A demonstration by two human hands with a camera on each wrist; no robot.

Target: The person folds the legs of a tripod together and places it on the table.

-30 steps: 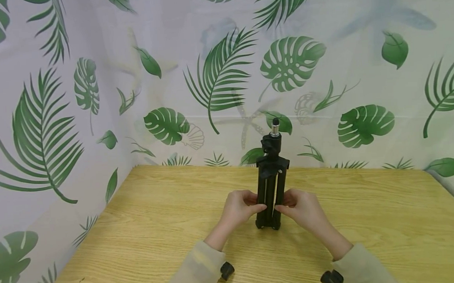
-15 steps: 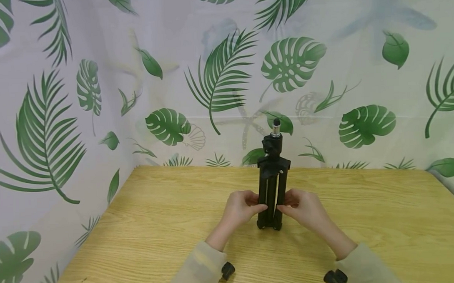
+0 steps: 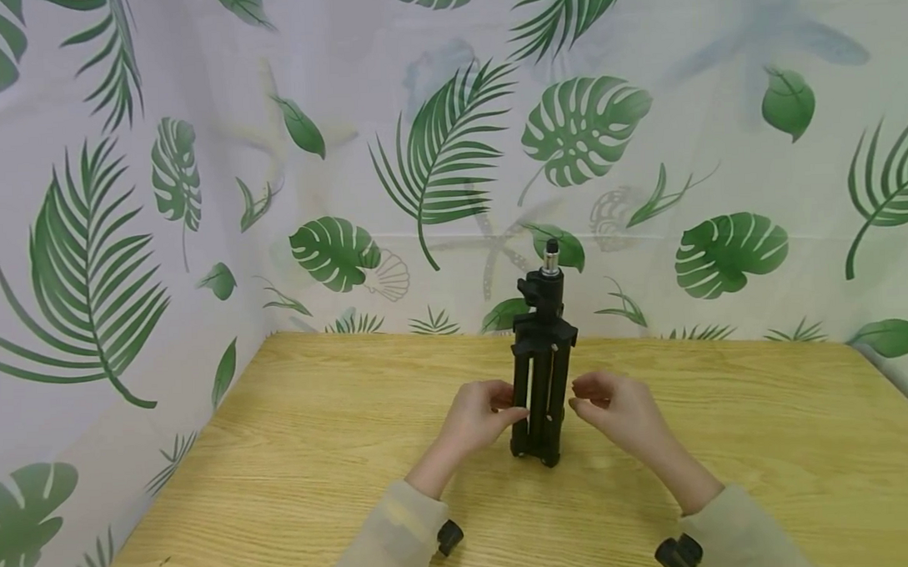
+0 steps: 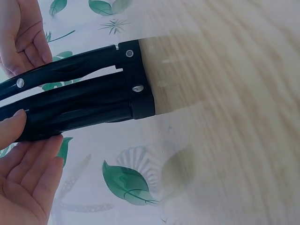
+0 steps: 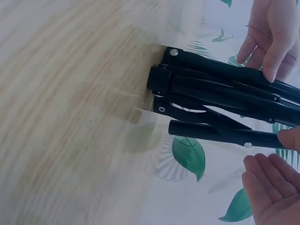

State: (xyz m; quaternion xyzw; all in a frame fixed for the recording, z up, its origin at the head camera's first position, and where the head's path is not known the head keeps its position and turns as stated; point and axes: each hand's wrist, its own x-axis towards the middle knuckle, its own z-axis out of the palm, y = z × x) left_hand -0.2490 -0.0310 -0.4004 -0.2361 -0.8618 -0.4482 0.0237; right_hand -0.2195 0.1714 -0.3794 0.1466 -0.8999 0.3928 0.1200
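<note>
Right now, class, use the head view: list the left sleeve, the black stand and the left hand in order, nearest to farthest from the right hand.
From the right hand:
1. Black stand: just to its left, upright between the hands.
2. Left hand: on the stand's other side.
3. Left sleeve: lower left, beyond the left wrist.

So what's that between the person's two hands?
A black tripod, standing upright with its legs close together, lies between the left hand and the right hand; the head view shows it.

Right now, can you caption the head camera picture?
Black folded tripod standing on a yellow wooden table between left hand and right hand.
</note>
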